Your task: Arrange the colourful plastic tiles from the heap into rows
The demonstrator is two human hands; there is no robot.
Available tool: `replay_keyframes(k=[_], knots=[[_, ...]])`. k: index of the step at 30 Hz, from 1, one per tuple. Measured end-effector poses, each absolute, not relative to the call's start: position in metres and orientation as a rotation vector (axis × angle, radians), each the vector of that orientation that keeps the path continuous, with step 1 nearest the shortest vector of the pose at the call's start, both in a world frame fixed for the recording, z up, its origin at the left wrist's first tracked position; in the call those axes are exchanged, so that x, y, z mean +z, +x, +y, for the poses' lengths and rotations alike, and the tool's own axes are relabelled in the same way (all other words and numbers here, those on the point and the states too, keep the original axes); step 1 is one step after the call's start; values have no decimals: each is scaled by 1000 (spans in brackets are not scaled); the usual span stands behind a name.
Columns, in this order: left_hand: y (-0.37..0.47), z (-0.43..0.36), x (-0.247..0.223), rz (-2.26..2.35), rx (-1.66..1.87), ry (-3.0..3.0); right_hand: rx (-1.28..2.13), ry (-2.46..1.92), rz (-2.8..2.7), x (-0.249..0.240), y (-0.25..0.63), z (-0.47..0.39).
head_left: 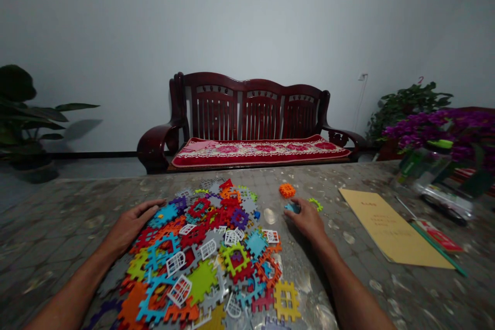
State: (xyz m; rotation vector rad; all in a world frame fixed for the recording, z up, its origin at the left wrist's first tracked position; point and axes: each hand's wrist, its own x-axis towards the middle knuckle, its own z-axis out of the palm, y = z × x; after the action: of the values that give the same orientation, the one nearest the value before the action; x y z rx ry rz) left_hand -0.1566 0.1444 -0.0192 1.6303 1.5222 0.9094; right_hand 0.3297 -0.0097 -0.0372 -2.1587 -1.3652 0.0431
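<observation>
A heap of colourful plastic interlocking building tiles (203, 273) with notched edges covers the table in front of me. At its left edge lies my left hand (135, 221), fingers stretched forward, thumb beside a blue tile (165, 215). Whether it touches that tile I cannot tell. My right hand (308, 218), right of the heap, pinches a light blue tile (293, 208) between thumb and fingers, low over the tabletop. Just beyond it sits an orange block of joined tiles (287, 190). A curved lime green piece (316, 203) lies beside the fingers on the right.
On the patterned table (371, 299), a yellow paper booklet (390, 229) lies at the right, with a green pencil (441, 247) and a red packet (439, 236). Clear bottles (423, 162) and purple flowers (456, 129) stand behind. A wooden bench (247, 108) is across the table.
</observation>
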Motion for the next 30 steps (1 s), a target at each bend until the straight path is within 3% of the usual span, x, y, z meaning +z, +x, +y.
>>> replay_keyframes(k=[9,13,23,26,30], knots=[[-160,148,-26,1520,933,1652,-119,-2123,-1455,-40,331,-25],[-158,146,-21,1535,909,1685,-290,-2301,-1350,-38,351,-29],[-155,142,-15,1509,875,1670,-301,-2532,-1264,-43,369,-36],[-153,139,-12,1507,895,1681,-326,-2391,-1316,-38,353,-34],[-152,138,-11,1512,906,1682,-78,-1959,-1546,-37,310,-15]])
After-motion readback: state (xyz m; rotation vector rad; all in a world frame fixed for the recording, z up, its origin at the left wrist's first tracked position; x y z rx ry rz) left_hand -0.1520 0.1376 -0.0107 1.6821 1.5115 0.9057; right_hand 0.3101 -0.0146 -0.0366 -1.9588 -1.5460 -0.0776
